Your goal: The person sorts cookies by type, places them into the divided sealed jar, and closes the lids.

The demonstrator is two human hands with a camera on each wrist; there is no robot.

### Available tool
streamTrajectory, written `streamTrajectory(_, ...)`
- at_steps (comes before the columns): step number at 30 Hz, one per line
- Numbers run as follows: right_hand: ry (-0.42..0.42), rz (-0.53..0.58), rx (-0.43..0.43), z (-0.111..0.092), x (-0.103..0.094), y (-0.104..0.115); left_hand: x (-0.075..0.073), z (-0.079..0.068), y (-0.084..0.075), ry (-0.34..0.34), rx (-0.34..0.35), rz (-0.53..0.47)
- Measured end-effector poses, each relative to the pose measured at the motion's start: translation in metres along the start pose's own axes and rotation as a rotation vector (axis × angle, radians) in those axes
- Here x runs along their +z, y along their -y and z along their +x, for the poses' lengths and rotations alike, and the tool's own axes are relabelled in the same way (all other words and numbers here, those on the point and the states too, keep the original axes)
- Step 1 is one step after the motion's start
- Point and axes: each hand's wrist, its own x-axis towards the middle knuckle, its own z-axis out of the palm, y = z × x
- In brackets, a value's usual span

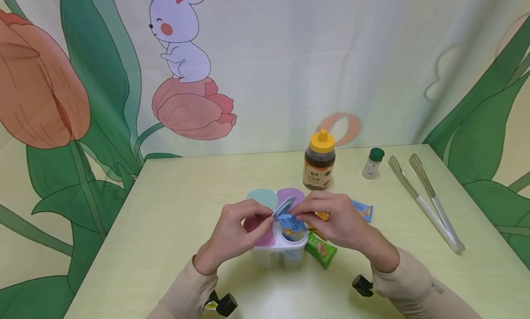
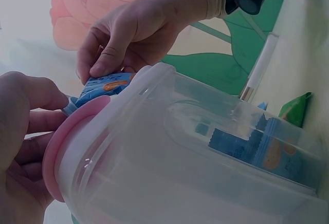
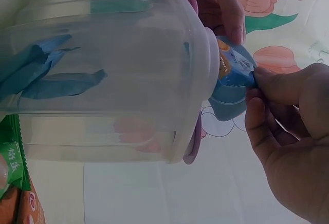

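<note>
A clear container (image 2: 154, 152) with a white rim has round flip lids: teal (image 1: 264, 198), purple (image 1: 291, 194), pink (image 1: 266, 238) and light blue. The light blue lid (image 1: 284, 207) is raised, and my left hand (image 1: 236, 227) pinches its edge between thumb and fingers. My right hand (image 1: 337, 217) pinches the top of a blue snack packet (image 1: 292, 225), whose lower end sits in the uncovered round opening. Other blue packets (image 3: 41, 70) lie inside the container, seen through its wall. My right fingertips are just above the opening.
Right of the container lie a green packet (image 1: 321, 249), an orange packet (image 3: 32, 203) and another blue packet (image 1: 363, 210). Behind stands a honey jar (image 1: 319, 165) with a yellow cap. A small green-capped bottle (image 1: 373, 163) and metal tongs (image 1: 439, 208) are farther right.
</note>
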Motion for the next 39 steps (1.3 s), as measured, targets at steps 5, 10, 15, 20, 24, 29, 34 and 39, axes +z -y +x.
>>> streamTrajectory(5,-0.003,-0.013,-0.001,-0.001,0.001,0.0,0.0,0.0,0.0,0.002,0.003,0.005)
streamTrajectory(10,-0.008,-0.024,0.001,-0.002,0.002,0.0,0.0,0.0,0.0,0.004,0.002,0.009)
streamTrajectory(15,-0.015,-0.027,0.003,-0.004,0.004,-0.002,0.0,0.001,-0.001,0.003,-0.004,0.01)
streamTrajectory(20,-0.025,-0.029,-0.001,-0.005,0.007,-0.003,0.0,0.001,-0.001,-0.001,-0.001,0.012)
streamTrajectory(24,-0.044,-0.04,-0.015,-0.007,0.01,-0.005,0.0,0.001,-0.001,-0.006,0.004,0.009)
streamTrajectory(29,-0.083,-0.032,-0.052,-0.011,0.015,-0.009,0.0,0.001,-0.001,-0.017,0.018,0.005)
streamTrajectory(34,-0.138,-0.062,-0.139,-0.014,0.021,-0.013,0.0,0.001,0.0,-0.028,0.021,-0.002)
streamTrajectory(39,-0.149,-0.101,-0.188,-0.018,0.023,-0.016,0.001,0.001,0.0,-0.029,0.015,-0.007)
